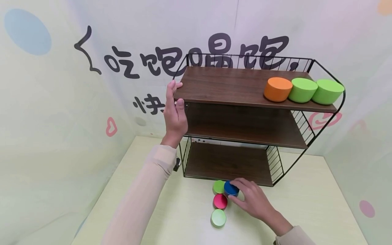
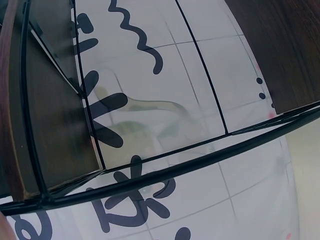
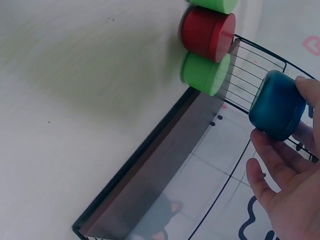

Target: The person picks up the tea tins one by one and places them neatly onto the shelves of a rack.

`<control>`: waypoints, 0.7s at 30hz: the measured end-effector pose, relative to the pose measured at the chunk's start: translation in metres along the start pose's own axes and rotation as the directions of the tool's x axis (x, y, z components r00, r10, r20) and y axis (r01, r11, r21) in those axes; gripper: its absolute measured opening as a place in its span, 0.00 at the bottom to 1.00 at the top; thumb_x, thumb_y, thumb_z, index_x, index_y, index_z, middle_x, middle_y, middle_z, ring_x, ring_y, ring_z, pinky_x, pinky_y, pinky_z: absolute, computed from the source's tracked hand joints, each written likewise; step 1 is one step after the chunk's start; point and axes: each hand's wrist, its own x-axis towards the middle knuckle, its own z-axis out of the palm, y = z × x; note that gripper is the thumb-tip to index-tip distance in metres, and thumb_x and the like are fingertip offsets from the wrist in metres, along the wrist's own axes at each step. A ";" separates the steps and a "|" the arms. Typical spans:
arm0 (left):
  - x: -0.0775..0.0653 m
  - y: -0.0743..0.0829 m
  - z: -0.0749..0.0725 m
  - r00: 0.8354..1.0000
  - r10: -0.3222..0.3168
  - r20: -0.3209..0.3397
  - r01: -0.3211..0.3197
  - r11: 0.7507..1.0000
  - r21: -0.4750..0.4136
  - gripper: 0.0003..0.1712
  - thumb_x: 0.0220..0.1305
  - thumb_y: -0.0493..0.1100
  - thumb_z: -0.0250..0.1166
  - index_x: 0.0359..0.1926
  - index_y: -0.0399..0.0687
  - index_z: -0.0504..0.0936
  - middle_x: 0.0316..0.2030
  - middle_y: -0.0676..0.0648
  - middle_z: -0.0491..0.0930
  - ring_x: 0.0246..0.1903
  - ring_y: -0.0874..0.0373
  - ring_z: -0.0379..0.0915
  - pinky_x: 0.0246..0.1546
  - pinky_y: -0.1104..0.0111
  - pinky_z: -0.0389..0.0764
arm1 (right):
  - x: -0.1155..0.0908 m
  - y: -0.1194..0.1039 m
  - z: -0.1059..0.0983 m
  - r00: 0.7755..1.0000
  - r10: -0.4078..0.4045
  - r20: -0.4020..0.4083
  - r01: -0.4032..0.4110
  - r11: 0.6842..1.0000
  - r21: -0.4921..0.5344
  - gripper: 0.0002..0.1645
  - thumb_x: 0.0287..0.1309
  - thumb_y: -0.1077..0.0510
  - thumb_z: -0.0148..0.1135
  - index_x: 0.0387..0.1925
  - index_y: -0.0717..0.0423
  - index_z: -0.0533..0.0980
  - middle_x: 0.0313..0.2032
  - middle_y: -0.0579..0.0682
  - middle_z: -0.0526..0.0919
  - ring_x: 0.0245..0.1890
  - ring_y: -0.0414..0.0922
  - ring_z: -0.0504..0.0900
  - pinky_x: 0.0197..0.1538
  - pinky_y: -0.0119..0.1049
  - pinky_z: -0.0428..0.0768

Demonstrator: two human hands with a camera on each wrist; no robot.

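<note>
My right hand [image 1: 252, 199] pinches a blue round tin [image 1: 230, 190] between thumb and fingers. The right wrist view shows this blue tin [image 3: 278, 105] near the fingertips, held at its sides. Beside it on the table stand a green tin [image 1: 218, 188], a red tin [image 1: 220, 201] and a pale green tin [image 1: 218, 218], in a rough line. With thumb and fingers about its upper left corner, my left hand [image 1: 176, 115] holds the black-framed, three-level shelf rack [image 1: 226, 85]. Only a sliver of the left hand appears in the left wrist view.
An orange tin [image 1: 277, 89] and two green tins [image 1: 302, 90] stand in a row at the right end of the top shelf. The rack stands on a pale table [image 1: 306, 204], close to a printed backdrop [image 1: 196, 20]. Wire side panels [image 1: 275, 163] bound the lower shelves.
</note>
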 end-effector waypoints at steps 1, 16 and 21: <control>0.000 0.000 0.000 1.000 0.000 0.000 0.000 1.000 0.000 0.32 0.79 0.55 0.43 0.69 0.33 0.60 0.59 0.41 0.75 0.65 0.52 0.67 0.65 0.60 0.65 | 0.001 -0.001 -0.001 1.000 -0.002 -0.003 0.002 1.000 -0.004 0.28 0.48 0.46 0.79 0.50 0.51 0.83 0.48 0.50 0.83 0.44 0.48 0.84 0.44 0.48 0.82; 0.000 0.001 -0.001 1.000 -0.009 -0.001 0.009 1.000 0.005 0.32 0.79 0.56 0.43 0.69 0.34 0.61 0.60 0.42 0.75 0.64 0.52 0.68 0.63 0.61 0.66 | 0.017 -0.010 -0.029 0.991 -0.125 -0.041 0.124 0.992 -0.023 0.29 0.48 0.45 0.78 0.51 0.51 0.82 0.49 0.50 0.84 0.44 0.48 0.84 0.42 0.45 0.84; 0.000 0.001 -0.001 1.000 -0.004 -0.004 0.004 1.000 0.008 0.32 0.79 0.56 0.43 0.68 0.34 0.61 0.59 0.42 0.76 0.64 0.52 0.68 0.63 0.61 0.66 | 0.023 -0.013 -0.040 0.983 -0.174 -0.060 0.172 0.985 -0.028 0.29 0.59 0.35 0.66 0.52 0.51 0.81 0.49 0.50 0.83 0.44 0.47 0.84 0.41 0.44 0.84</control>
